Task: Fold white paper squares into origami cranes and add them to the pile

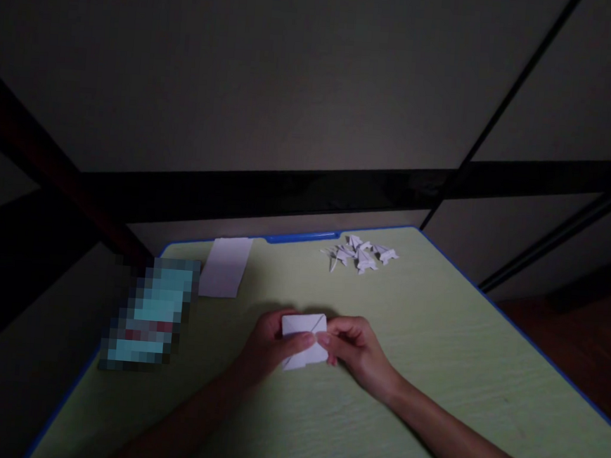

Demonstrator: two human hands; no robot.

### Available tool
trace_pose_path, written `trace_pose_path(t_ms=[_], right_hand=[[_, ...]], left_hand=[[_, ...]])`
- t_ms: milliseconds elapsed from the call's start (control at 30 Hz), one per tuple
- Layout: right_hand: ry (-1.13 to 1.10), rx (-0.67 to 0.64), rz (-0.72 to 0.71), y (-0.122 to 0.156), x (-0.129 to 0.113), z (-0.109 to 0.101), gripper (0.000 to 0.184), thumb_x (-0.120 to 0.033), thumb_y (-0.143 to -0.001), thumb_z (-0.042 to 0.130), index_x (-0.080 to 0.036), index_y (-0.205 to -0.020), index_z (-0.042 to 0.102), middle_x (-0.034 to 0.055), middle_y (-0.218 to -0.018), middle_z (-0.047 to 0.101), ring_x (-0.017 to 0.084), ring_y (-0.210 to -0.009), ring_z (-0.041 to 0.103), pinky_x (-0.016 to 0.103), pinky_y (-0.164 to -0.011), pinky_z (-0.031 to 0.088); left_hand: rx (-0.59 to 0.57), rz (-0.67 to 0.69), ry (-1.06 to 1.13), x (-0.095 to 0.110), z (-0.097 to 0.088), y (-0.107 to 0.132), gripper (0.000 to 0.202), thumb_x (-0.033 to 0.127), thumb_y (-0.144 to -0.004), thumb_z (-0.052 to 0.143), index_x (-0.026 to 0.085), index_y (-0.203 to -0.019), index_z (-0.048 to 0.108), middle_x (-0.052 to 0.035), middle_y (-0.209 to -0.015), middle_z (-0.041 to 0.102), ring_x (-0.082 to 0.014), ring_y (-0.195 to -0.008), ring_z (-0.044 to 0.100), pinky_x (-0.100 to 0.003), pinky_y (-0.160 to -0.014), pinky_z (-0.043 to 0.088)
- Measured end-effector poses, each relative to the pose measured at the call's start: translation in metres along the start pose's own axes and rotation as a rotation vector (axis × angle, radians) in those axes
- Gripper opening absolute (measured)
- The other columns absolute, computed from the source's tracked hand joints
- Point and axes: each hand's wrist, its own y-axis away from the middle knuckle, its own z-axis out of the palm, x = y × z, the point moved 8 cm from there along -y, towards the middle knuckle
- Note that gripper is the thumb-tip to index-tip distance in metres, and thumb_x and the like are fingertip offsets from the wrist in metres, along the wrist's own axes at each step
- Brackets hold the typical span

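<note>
A small piece of folded white paper (304, 323) is held up between my two hands, with slanting crease lines across its face. My left hand (270, 339) grips its left side, the thumb lying flat over the front and the fingers behind, mostly hidden. On the right edge, my right hand (354, 342) pinches the paper between thumb and fingers. Both thumb tips nearly meet near the middle of the sheet. Beyond the hands, several folded white paper figures (366, 260) sit in a cluster on the table (433, 352).
White paper (225, 268) lies flat at the back left. Beside it, along the left edge, is a blurred-out teal item (159, 309). A blue handle-like strip (305, 237) lines the table's far edge, close to a pale cabinet front (275, 78) with a dark band.
</note>
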Motion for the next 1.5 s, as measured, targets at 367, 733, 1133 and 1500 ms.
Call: trace_pose_path(t_ms=[367,733,1133,1500], right_hand=[[0.0,0.12,-0.015,0.002,-0.003,-0.006,0.023,-0.032,-0.057,0.069,-0.014,-0.063,0.056,-0.0029,-0.053,0.051,0.008,-0.047,0.043,0.02,-0.045,0.033],[-0.166,0.137,-0.077,-0.003,-0.004,-0.013,0.024,-0.02,-0.056,0.071,-0.015,-0.072,0.054,-0.0031,-0.059,0.056,0.006,-0.049,0.048,0.019,-0.048,0.038],[-0.104,0.109,-0.205,-0.001,-0.015,-0.012,0.012,-0.017,-0.06,0.068,-0.014,-0.062,0.056,-0.0009,-0.071,0.051,0.006,-0.055,0.046,0.017,-0.049,0.037],[-0.063,0.1,-0.211,-0.001,-0.013,-0.015,0.005,-0.015,-0.064,0.065,-0.017,-0.068,0.066,0.0012,-0.077,0.051,0.008,-0.061,0.047,0.02,-0.051,0.036]], left_hand=[[-0.036,-0.015,-0.19,0.0,0.007,0.002,0.021,0.028,-0.054,0.066,0.009,-0.057,0.058,0.0011,-0.047,0.054,-0.0079,-0.041,0.044,-0.018,-0.037,0.031],[0.108,0.089,-0.118,0.014,-0.004,0.002,0.022,0.03,-0.058,0.061,0.01,-0.05,0.056,0.0014,-0.042,0.052,-0.0088,-0.041,0.046,-0.019,-0.04,0.035],[0.103,0.04,-0.083,0.011,-0.003,0.004,0.018,0.027,-0.055,0.061,0.011,-0.051,0.055,0.0028,-0.042,0.051,-0.008,-0.04,0.044,-0.018,-0.039,0.033],[0.049,0.018,-0.038,0.01,0.003,0.002,0.014,0.024,-0.053,0.061,0.01,-0.051,0.057,0.0016,-0.042,0.053,-0.0077,-0.04,0.044,-0.018,-0.039,0.034]])
